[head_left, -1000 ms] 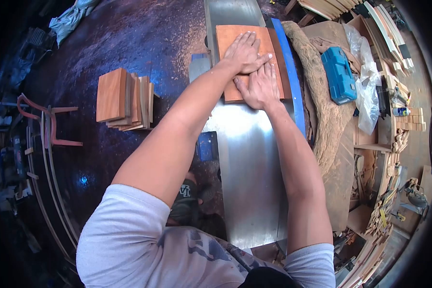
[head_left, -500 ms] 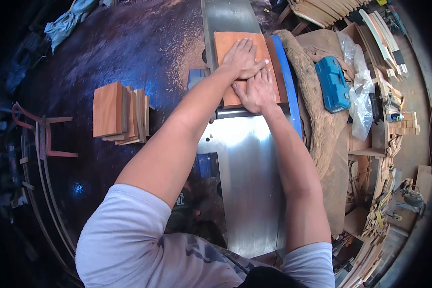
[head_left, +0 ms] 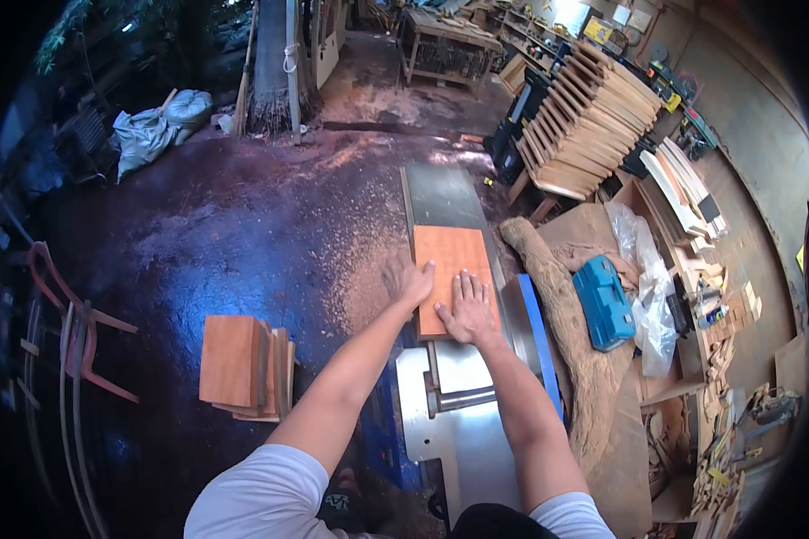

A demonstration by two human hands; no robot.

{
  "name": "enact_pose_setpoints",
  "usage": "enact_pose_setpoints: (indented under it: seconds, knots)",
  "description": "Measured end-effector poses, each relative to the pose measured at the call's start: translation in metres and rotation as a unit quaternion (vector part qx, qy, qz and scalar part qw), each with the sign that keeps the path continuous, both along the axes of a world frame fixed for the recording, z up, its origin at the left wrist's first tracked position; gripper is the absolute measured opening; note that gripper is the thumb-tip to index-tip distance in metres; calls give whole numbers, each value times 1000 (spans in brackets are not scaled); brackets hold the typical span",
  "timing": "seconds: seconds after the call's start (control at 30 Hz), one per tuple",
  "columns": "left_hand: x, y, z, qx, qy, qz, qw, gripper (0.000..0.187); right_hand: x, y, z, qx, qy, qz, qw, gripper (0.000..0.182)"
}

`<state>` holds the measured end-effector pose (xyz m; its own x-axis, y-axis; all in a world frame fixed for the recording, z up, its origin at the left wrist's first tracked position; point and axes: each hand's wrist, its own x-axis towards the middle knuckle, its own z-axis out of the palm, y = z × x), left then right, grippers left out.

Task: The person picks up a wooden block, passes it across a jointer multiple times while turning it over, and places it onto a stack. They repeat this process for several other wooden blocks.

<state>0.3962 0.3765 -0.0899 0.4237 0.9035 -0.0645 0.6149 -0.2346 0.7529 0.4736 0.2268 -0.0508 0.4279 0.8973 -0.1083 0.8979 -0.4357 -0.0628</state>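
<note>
A reddish-brown wooden board [head_left: 451,247] lies flat on the metal bed of a machine [head_left: 440,193]. At the board's left edge is my left hand [head_left: 411,279], its thumb on the top face and its fingers over the side, slightly blurred. My right hand [head_left: 469,308] lies palm down on the board's near right part with the fingers spread. The blue fence [head_left: 539,341] runs along the machine's right side. Below the board, a slot and a dark bar cross the bright metal table [head_left: 485,440].
Several stacked boards [head_left: 231,362] stand to the left, near a reddish chair frame [head_left: 85,346]. On the right are a rough log [head_left: 557,314], a blue case [head_left: 604,301], clear plastic [head_left: 654,323] and piled slats [head_left: 589,121]. A workbench [head_left: 445,36] stands far back.
The view has tilted up, showing more of the workshop. My left hand has moved from the board's top to its left edge, apart from my right hand. The board is farther along the machine.
</note>
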Motion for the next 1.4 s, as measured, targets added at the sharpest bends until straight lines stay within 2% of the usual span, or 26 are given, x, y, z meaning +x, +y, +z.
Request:
enact_pose_setpoints:
  seconds: [0.13,0.2,0.3,0.37,0.43,0.47,0.5,0.57,0.6,0.63,0.67,0.7,0.73,0.87,0.97,1.07,1.17,1.27,1.37,1.4]
  knots:
    - [-24,34,-15,-226,-32,-32,973,85,-25,31,14,-31,50,9,998,96]
    - [-38,29,-13,-189,-35,2,981,85,-41,39,36,-50,99,19,994,93]
    - [-74,38,-14,-151,-21,40,988,82,-64,29,52,67,263,73,960,85]
    - [-141,29,32,-169,-15,27,985,83,-110,-28,110,201,339,68,917,71]
    - [-197,36,1,-280,-99,100,950,77,-144,-108,154,274,398,71,873,64]
    - [-233,23,14,-325,-193,104,920,73,-157,-153,158,300,417,72,855,63]
    - [-273,-2,35,-371,-281,109,878,69,-169,-199,145,322,451,48,831,61]
    - [-334,-49,68,-433,-414,41,800,62,-196,-287,110,301,476,-41,825,59]
    - [-358,-67,66,-639,-566,67,517,62,-207,-323,93,294,512,-94,802,60]
    - [-385,-93,56,-691,-613,22,383,65,-226,-365,76,275,548,-152,776,60]
    - [-411,-122,52,-740,-625,-22,249,67,-248,-398,68,280,536,-186,775,67]
    - [-422,-155,61,-727,-577,-153,340,72,-265,-422,62,289,520,-212,775,74]
    - [-425,-182,69,-736,-577,-174,308,72,-280,-448,52,284,540,-240,755,72]
    - [-418,-284,89,-718,-618,-281,154,81,-327,-519,47,323,534,-239,744,68]
    - [-423,-340,103,-698,-630,-309,140,79,-349,-558,60,340,514,-238,751,58]
    - [-427,-372,108,-711,-622,-303,130,80,-360,-582,75,354,509,-230,750,56]
    - [-427,-397,110,-730,-602,-292,139,78,-366,-600,80,360,502,-220,755,56]
    - [-422,-421,113,-736,-585,-300,161,75,-370,-616,87,386,495,-216,748,65]
    - [-422,-438,116,-740,-574,-269,225,70,-370,-625,99,391,498,-212,745,65]
    - [-422,-442,117,-721,-575,-257,289,70,-369,-627,103,396,530,-202,722,67]
